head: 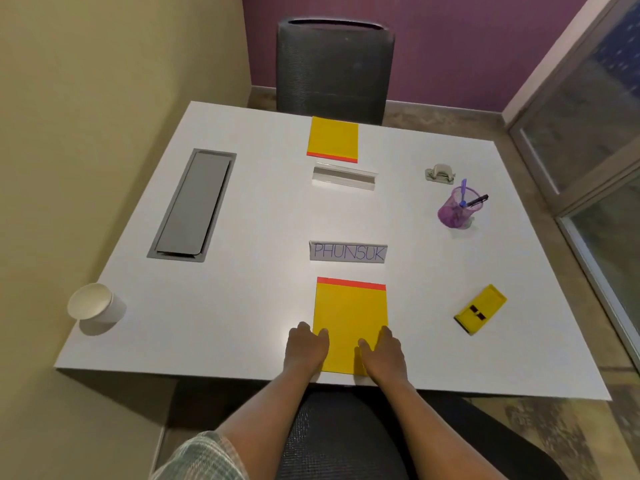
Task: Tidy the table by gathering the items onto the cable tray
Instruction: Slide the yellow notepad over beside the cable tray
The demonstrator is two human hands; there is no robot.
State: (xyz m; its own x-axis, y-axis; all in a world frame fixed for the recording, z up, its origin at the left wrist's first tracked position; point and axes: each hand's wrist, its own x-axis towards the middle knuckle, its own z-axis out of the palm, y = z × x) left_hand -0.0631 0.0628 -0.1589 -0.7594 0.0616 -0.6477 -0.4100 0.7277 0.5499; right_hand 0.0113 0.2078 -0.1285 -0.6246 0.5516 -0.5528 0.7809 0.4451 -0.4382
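Under left hand (305, 352), right hand (383, 355): near notepad (350, 315).

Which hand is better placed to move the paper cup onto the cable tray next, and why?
Left, probably. The left hand rests on the left edge of the near yellow pad, the side where the paper cup and cable tray lie. The right hand, on its right side, would have to reach across.

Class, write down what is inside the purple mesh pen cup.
A purple pen and a dark pen stick out of the purple mesh pen cup; the mesh blurs whatever lies lower down.
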